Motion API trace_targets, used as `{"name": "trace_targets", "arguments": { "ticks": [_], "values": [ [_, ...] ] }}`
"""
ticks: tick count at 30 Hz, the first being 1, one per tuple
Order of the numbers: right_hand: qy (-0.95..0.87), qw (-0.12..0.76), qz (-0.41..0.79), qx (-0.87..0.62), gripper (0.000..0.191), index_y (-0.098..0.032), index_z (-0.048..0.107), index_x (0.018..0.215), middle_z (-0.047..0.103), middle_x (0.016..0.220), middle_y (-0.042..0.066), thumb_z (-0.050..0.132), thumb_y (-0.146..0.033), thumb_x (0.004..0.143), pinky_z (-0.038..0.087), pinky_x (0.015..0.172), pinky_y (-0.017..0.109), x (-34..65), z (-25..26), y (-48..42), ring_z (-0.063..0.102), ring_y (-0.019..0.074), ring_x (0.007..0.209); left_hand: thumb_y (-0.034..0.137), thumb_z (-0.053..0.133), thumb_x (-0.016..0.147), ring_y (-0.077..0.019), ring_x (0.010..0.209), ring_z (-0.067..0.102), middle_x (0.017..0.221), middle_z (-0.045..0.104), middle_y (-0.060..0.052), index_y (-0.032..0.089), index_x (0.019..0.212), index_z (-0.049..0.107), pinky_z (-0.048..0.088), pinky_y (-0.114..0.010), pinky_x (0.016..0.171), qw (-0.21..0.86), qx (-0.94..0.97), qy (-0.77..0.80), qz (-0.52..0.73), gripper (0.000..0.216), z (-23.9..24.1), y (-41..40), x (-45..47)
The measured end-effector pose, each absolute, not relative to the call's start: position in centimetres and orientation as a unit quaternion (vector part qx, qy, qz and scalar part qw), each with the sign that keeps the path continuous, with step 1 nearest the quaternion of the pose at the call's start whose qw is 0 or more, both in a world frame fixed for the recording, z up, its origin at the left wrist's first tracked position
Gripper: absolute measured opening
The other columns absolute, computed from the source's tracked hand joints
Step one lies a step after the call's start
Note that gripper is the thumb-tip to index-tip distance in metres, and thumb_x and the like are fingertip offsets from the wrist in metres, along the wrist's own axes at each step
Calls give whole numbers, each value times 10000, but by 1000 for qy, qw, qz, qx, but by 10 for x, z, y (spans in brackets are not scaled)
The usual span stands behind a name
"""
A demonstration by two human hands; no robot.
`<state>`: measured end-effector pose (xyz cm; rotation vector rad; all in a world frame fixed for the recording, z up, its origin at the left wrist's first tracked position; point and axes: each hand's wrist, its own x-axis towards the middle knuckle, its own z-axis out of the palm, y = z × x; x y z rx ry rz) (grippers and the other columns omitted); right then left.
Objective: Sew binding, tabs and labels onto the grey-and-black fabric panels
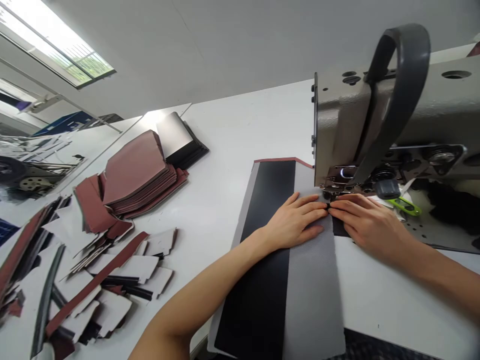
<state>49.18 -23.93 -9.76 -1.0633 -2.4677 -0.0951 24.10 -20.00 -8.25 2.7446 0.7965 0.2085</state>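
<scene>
A long panel, grey with a black stripe and a reddish edge at its far end, lies on the table beside the sewing machine. My left hand rests flat on the grey part, fingers stretched toward the machine's presser foot. Close by on the right, my right hand has its fingers pressed together at the panel's right edge, just in front of the foot. A small dark piece shows between the two hands' fingertips. The needle area is partly hidden by the hands.
Stacked maroon pieces and a black stack lie on the white table to the left. Nearer me are scattered white, maroon and black cut pieces. Green thread snips lie by the machine's base.
</scene>
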Motion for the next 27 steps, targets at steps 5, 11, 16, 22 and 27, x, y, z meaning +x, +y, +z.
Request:
{"name": "trace_targets", "arguments": {
  "ticks": [5,11,16,22,27],
  "values": [
    [-837,318,-63,-440,253,-224,670,1185,725,1097,37,496,-196,1004,509,954,370,516,-85,-244,660,214,998,424,412,1064,-241,1510,377,1518,551,-69,218,1405,565,228,-527,1276,133,950,270,76,426,-83,-198,243],
    [-808,244,-108,-526,218,-246,471,704,547,720,67,401,-163,893,458,731,400,544,-99,-228,556,259,790,432,401,1066,-226,1510,373,1514,557,-54,225,1397,569,219,-512,1283,131,949,274,85,425,-85,-197,242],
    [-784,266,-116,-549,123,-236,509,820,589,773,52,443,-139,856,425,585,338,543,-88,-227,547,222,716,422,424,1059,-236,1508,378,1498,571,-67,209,1378,587,245,-527,1271,124,951,271,81,417,-84,-197,242],
    [-849,359,-154,-356,245,-191,636,1026,700,954,57,596,-7,869,533,860,374,523,-68,-260,635,235,943,420,416,1064,-233,1500,390,1510,561,-60,208,1394,571,215,-517,1283,136,948,273,91,422,-84,-198,241],
    [-910,220,-70,-344,366,-90,606,1336,636,1340,123,480,-116,993,476,1066,469,500,-92,-255,506,315,1325,415,433,1058,-240,1496,398,1503,567,-73,199,1390,567,241,-533,1270,125,949,271,101,418,-88,-197,241]
  ]
}}
